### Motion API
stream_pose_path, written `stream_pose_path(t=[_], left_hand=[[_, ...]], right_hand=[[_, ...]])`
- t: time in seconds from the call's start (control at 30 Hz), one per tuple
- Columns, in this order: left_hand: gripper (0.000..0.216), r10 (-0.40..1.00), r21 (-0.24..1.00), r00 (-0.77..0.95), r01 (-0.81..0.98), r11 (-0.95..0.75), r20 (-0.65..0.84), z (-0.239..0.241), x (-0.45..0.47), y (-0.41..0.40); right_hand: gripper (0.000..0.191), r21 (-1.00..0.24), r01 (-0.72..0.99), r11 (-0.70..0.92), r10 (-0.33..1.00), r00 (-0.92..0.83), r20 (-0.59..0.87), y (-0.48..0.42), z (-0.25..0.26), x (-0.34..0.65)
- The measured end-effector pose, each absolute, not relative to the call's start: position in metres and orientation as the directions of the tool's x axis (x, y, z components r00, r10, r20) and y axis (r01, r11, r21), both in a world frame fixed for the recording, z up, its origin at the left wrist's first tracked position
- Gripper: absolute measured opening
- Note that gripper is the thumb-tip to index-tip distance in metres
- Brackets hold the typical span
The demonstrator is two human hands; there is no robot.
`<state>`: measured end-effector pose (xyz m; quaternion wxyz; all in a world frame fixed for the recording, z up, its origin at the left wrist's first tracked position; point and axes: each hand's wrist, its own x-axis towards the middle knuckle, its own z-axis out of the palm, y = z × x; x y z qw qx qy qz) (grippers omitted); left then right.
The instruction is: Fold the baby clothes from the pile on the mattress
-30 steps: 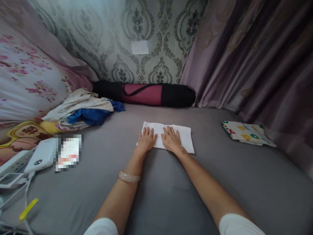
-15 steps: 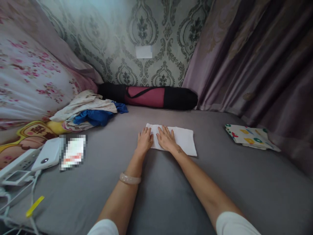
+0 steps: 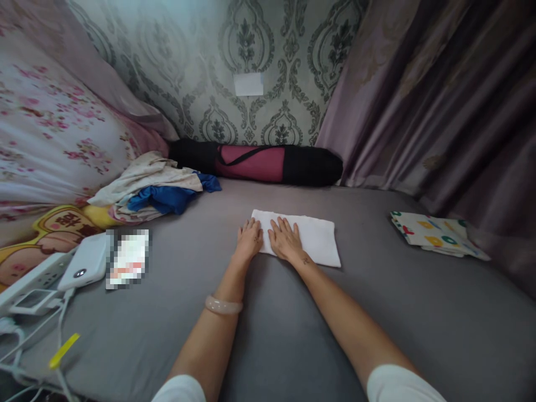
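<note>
A folded white cloth [image 3: 319,239] lies flat on the grey bed sheet [image 3: 288,335] in front of me. My left hand [image 3: 250,239] rests over its left edge, palm down with the fingers stretched out. Just to the right, my right hand [image 3: 286,239] lies flat on the cloth's left half, fingers spread. Neither hand grips anything. The cloth's left part is partly hidden under both hands. A pale bangle [image 3: 223,305] circles my left forearm.
Folded patterned fabric [image 3: 435,231] lies at the right. A black and maroon long bag [image 3: 251,163] runs along the wall. Rumpled clothes [image 3: 163,187] sit at the left, with a white power bank [image 3: 86,261], a power strip [image 3: 37,279] and cables nearer me.
Both hands stay flat on the cloth in nearly the same place. The whole view has shifted slightly; the cloth looks unchanged.
</note>
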<state>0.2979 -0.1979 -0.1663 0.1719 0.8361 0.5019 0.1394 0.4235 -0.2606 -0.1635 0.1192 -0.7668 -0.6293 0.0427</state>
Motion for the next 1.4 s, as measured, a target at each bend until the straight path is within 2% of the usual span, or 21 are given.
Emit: stream_pose_path(t=[0.23,0.4,0.7,0.97,1.23,1.4], left_hand=[[0.044,0.914,0.659,0.385,0.655,-0.369,0.130,-0.166,0.293,-0.184],[0.045,0.955,0.773,0.280,0.584,-0.249,0.096,-0.156,0.285,-0.179],[0.044,0.975,0.790,0.207,0.584,-0.187,0.078,-0.154,0.280,-0.173],[0.045,0.976,0.812,0.194,0.551,-0.191,0.098,-0.160,0.279,-0.170],[0.043,0.982,0.815,0.176,0.557,-0.162,0.075,-0.159,0.276,-0.167],[0.042,0.987,0.841,0.134,0.520,-0.151,0.094,-0.160,0.274,-0.167]], right_hand=[[0.056,-0.282,0.945,-0.168,0.983,0.180,0.017,-0.255,-0.152,0.429],[0.057,-0.305,0.945,-0.116,0.986,0.146,0.077,-0.245,-0.135,0.413],[0.058,-0.291,0.944,-0.156,0.980,0.185,0.075,-0.230,-0.156,0.387],[0.058,-0.258,0.955,-0.146,0.970,0.190,0.151,-0.232,-0.160,0.386],[0.059,-0.304,0.943,-0.139,0.982,0.171,0.079,-0.235,-0.149,0.387],[0.059,-0.322,0.941,-0.100,0.987,0.134,0.087,-0.237,-0.143,0.368]])
